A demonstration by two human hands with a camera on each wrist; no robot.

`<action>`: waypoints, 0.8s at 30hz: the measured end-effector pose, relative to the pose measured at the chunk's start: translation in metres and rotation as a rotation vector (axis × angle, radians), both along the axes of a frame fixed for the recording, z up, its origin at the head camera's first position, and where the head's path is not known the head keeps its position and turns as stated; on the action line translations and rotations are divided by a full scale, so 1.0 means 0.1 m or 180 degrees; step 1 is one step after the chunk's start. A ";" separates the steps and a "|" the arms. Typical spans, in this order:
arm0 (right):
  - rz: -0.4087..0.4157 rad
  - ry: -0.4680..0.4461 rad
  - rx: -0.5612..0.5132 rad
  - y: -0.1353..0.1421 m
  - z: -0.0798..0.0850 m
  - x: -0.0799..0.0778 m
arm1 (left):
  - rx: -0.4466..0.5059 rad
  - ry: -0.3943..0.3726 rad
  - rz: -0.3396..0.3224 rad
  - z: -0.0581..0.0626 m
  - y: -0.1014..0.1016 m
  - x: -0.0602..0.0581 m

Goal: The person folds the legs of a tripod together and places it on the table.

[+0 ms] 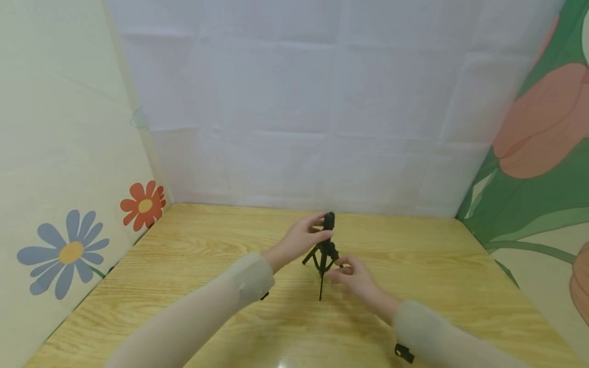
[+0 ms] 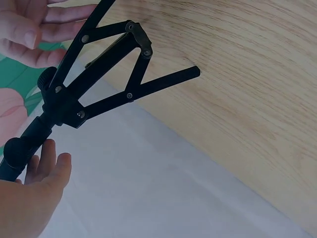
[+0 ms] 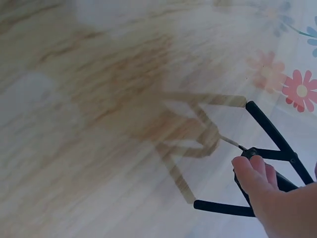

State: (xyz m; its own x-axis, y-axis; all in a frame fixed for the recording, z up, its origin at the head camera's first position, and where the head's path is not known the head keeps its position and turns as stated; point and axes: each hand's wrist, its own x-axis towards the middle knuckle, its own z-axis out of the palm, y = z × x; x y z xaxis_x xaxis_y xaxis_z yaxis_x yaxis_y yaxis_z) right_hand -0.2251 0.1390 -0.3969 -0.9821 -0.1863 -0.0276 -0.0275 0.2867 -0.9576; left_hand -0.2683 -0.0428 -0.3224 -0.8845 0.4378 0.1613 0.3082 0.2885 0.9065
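A small black tripod (image 1: 324, 250) stands upright on the wooden table with its legs spread, in the middle of the head view. My left hand (image 1: 306, 237) grips its upper column, thumb on the near side and fingers behind. Hinged struts join the tripod's legs (image 2: 166, 82) to its centre post in the left wrist view. Beside the lower legs, my right hand (image 1: 356, 278) has loosely bent fingers. Those fingers (image 2: 67, 32) reach behind one leg without visibly closing on it; contact is unclear. In the right wrist view, the right hand (image 3: 277, 198) covers part of the struts.
The wood-grain table (image 1: 207, 240) meets a creased white sheet (image 1: 276, 128) at the back. Flower-patterned panels stand at the left (image 1: 55, 153) and right (image 1: 543, 204). The glossy tabletop mirrors the tripod in the right wrist view.
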 end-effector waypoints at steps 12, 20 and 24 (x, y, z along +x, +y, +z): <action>-0.0145 -0.0141 -0.0024 -0.13 -0.09 -0.04 | -0.0074 0.0051 0.0208 -0.04 0.07 -0.07; -0.0128 -0.0179 -0.0009 -0.17 -0.07 -0.04 | -0.0145 0.0093 0.0258 -0.03 0.08 -0.08; -0.0105 -0.0173 0.0015 -0.17 -0.06 -0.04 | -0.0142 0.0077 0.0296 -0.02 0.08 -0.08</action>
State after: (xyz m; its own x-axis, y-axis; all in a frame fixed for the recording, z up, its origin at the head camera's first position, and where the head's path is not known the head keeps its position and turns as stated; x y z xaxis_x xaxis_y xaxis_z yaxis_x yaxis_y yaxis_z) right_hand -0.2293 0.1218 -0.4026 -0.9847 -0.1535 -0.0820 0.0342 0.2910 -0.9561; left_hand -0.2759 -0.0345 -0.3241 -0.9177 0.3613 0.1652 0.2998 0.3568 0.8848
